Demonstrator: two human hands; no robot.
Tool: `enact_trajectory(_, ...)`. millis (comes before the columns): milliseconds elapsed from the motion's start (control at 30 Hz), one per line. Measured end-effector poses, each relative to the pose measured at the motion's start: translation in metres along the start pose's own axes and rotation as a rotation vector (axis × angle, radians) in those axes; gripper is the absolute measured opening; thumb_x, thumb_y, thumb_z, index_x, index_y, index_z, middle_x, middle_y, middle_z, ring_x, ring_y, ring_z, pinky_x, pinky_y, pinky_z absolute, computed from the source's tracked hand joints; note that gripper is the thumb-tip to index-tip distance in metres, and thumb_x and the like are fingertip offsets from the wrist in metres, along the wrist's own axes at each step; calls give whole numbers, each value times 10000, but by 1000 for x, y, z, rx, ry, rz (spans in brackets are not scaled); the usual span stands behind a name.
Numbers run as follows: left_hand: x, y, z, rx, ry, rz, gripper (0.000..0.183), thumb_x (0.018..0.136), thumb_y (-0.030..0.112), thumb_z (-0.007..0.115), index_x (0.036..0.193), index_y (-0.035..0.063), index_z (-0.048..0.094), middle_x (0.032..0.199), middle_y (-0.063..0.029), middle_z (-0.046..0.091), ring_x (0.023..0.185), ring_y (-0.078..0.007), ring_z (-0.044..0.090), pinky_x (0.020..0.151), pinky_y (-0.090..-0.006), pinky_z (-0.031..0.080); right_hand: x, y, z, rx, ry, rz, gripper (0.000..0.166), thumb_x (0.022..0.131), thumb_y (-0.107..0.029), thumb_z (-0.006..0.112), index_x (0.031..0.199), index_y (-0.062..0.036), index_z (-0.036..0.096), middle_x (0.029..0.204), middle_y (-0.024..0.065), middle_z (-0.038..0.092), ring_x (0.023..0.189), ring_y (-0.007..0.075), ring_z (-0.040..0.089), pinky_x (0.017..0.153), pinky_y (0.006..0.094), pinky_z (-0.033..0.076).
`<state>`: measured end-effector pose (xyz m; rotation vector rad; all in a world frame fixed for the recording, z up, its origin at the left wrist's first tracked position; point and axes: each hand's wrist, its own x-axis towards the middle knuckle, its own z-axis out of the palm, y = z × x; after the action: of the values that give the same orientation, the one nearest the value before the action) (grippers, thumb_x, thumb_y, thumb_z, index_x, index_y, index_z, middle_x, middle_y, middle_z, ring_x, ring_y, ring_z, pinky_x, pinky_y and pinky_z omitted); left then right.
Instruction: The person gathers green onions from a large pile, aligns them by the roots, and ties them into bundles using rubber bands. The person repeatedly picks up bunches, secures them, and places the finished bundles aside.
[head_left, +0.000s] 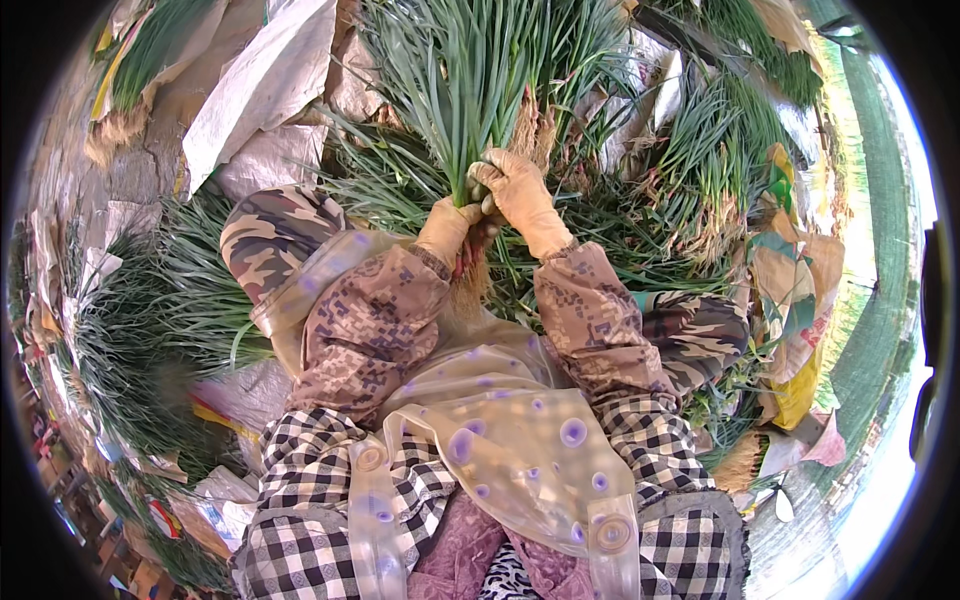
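Both hands wear tan gloves and meet at the base of an upright bunch of green onion-like seedlings. My left hand is closed around the lower stems, just above the reddish bases and pale stringy roots. Higher and to the right, my right hand has its fingers curled against the same bunch; whether it grips stems is partly hidden. Behind it, another bunch with brown roots leans upright. Loose seedlings lie under and beyond the hands. A clear plastic apron with purple dots covers the lap.
More seedling bunches lie at the left and right, one with bushy roots. White woven sacks are spread at the upper left. A crumpled tan and yellow sack stands beside the right knee. Green netting runs along the right.
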<state>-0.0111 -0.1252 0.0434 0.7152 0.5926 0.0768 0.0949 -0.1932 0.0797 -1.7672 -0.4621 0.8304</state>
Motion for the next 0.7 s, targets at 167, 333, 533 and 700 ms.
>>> enact_trajectory(167, -8, 19, 6, -215, -261, -63, 300, 890, 125, 600, 1154, 3, 527, 898, -47, 591, 710, -106, 542, 603, -212, 477, -12, -11, -23, 608, -66, 80, 188, 952, -139, 493, 840, -14, 578, 651, 19, 560, 454, 77, 453, 400, 217, 412)
enact_trajectory(333, -26, 69, 2, -488, -384, 39, 587, 911, 164, 575, 1343, -116, 293, 729, 27, 442, 593, -57, 415, 521, -182, 407, -40, 8, -92, 642, 0, 54, 183, 961, -181, 492, 881, -41, 578, 730, 12, 585, 501, 39, 463, 431, 186, 393)
enact_trajectory(533, -48, 135, 1, -419, -629, 285, 504, 938, 176, 538, 1310, -61, 295, 680, 13, 467, 530, -67, 481, 489, -212, 472, -61, 57, -90, -915, -402, 339, 177, 828, -193, 668, 949, -66, 690, 725, 43, 660, 488, 87, 554, 468, 249, 455)
enact_trajectory(700, -25, 120, 13, -210, -59, 361, 525, 872, 171, 643, 1289, -25, 391, 804, 1, 510, 638, -82, 484, 569, -223, 466, 8, 30, -65, -483, 115, -14, 262, 844, -278, 673, 1002, -68, 686, 759, 33, 672, 485, 88, 553, 512, 246, 476)
